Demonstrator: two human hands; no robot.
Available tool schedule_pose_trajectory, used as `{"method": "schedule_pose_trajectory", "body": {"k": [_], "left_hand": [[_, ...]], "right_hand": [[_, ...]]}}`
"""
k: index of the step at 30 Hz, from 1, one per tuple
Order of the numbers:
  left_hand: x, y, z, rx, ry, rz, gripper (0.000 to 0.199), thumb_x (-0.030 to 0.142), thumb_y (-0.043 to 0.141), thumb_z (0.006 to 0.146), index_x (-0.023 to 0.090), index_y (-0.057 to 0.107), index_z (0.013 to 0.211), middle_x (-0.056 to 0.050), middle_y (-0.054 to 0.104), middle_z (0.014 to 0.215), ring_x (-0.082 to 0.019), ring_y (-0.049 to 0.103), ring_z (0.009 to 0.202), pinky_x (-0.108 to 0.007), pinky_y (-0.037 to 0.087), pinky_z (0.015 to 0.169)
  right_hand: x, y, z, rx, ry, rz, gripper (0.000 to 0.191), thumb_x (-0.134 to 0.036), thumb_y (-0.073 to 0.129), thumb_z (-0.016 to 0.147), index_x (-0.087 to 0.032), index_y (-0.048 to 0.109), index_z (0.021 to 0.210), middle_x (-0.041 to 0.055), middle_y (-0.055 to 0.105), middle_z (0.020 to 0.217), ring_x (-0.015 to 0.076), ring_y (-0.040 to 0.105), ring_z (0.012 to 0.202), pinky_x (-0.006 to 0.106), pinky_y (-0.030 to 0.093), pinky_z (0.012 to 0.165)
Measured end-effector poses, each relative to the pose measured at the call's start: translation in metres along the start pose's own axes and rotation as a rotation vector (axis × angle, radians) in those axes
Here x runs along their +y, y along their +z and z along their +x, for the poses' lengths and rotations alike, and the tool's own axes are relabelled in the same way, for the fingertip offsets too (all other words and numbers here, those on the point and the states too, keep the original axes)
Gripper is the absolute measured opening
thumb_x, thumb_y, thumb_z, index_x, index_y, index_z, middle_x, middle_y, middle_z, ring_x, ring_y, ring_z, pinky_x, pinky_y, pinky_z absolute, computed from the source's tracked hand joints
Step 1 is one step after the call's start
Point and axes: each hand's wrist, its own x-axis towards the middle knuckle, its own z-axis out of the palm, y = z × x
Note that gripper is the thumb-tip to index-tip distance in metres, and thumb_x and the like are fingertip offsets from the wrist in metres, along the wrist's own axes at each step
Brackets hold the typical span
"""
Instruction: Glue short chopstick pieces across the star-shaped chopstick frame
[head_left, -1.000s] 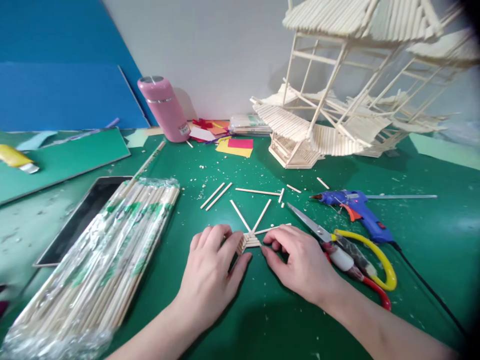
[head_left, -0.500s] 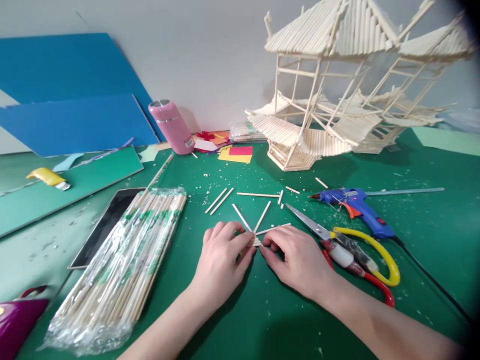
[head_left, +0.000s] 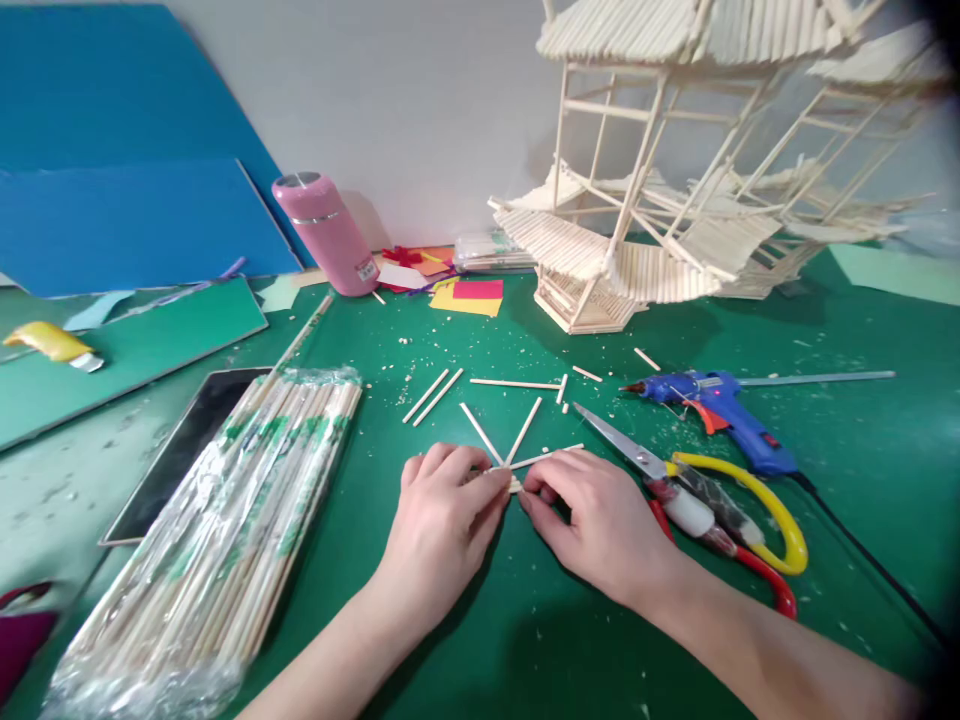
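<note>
Both hands meet over a small stick piece (head_left: pixel 514 484) on the green table, where short sticks sit side by side and thin sticks (head_left: pixel 523 432) fan out from it. My left hand (head_left: pixel 450 520) has thumb and fingers pinched on its left side, covering part of it. My right hand (head_left: pixel 592 520) has its thumb and fingertips closed at its right edge. Beyond the hands lie two parallel sticks (head_left: pixel 438 397) and a longer stick (head_left: pixel 514 384) meeting a short one. Scissors (head_left: pixel 690 500) with yellow and red handles lie right of my right hand.
A blue glue gun (head_left: pixel 720 410) with a cord lies at the right. Bagged sticks (head_left: pixel 217 540) rest partly over a dark tablet (head_left: pixel 176 450) at the left. Behind stand a pink bottle (head_left: pixel 330 235) and a stick-built pavilion model (head_left: pixel 630 255).
The view has shifted slightly, bringing the table's items nearer. My left thumb and fingers sit slightly closer together over the piece; my right hand looks nearly unchanged.
</note>
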Motion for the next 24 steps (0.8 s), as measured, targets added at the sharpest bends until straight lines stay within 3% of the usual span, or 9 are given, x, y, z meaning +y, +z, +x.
{"method": "schedule_pose_trajectory", "body": {"k": [8, 16, 20, 24], "left_hand": [[-0.0009, 0.0005, -0.0003, 0.007, 0.017, -0.002, 0.018, 0.024, 0.049, 0.082, 0.026, 0.064, 0.091, -0.003, 0.06, 0.087, -0.02, 0.048, 0.079, -0.033, 0.033, 0.065], [-0.0021, 0.001, -0.0012, 0.024, 0.025, -0.001, 0.017, 0.024, 0.048, 0.083, 0.026, 0.063, 0.091, -0.004, 0.06, 0.087, -0.02, 0.049, 0.079, -0.034, 0.034, 0.065], [-0.003, 0.0025, -0.0031, 0.022, 0.022, -0.01, 0.016, 0.022, 0.05, 0.081, 0.024, 0.061, 0.094, -0.003, 0.06, 0.09, -0.02, 0.049, 0.082, -0.034, 0.034, 0.067], [-0.0042, 0.0045, -0.0039, 0.055, 0.023, -0.021, 0.018, 0.023, 0.052, 0.08, 0.021, 0.057, 0.098, -0.003, 0.061, 0.091, -0.02, 0.05, 0.083, -0.034, 0.035, 0.069]], "right_hand": [[0.001, 0.0001, -0.0003, 0.013, 0.005, 0.046, 0.006, -0.014, 0.05, 0.076, -0.02, 0.051, 0.074, -0.0015, 0.055, 0.071, 0.0141, 0.049, 0.07, 0.026, 0.037, 0.065], [0.004, -0.0047, -0.0009, 0.071, 0.166, 0.227, 0.009, -0.018, 0.049, 0.077, -0.021, 0.044, 0.084, -0.0054, 0.049, 0.064, 0.0094, 0.047, 0.054, 0.022, 0.037, 0.053], [0.0045, -0.0061, -0.0005, 0.062, 0.083, 0.231, 0.007, -0.016, 0.047, 0.079, -0.02, 0.047, 0.074, -0.003, 0.052, 0.068, 0.0101, 0.049, 0.06, 0.022, 0.038, 0.056], [0.0047, -0.0058, -0.0014, 0.026, 0.002, 0.178, 0.014, -0.017, 0.045, 0.083, -0.022, 0.057, 0.085, 0.0005, 0.057, 0.08, 0.013, 0.053, 0.073, 0.025, 0.041, 0.065]]}}
